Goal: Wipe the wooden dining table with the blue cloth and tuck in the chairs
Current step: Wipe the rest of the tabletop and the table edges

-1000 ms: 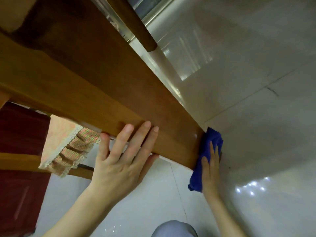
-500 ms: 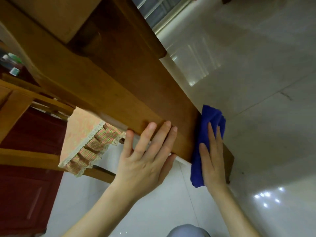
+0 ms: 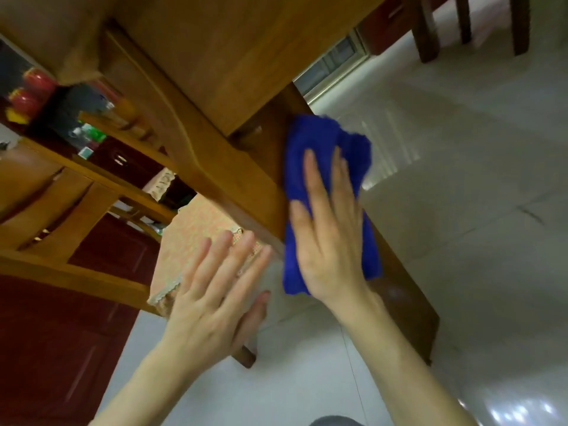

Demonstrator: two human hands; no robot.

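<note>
Mid-wipe: the flat right hand (image 3: 329,241) presses the crumpled blue cloth (image 3: 316,139) against the brown wooden worktop's square leg (image 3: 399,302), the left hand (image 3: 215,302) spread and empty nearby; the next move probably calls for a firm downward stroke.

Right hand (image 3: 329,244) on cloth (image 3: 322,139) against table leg (image 3: 402,299), left hand (image 3: 212,293) beside, chair (image 3: 76,198) left

Right hand (image 3: 330,241) flat, fingers (image 3: 314,179) straight, arm reaching forward; left hand (image 3: 215,290) beside it, fingers spread
</note>
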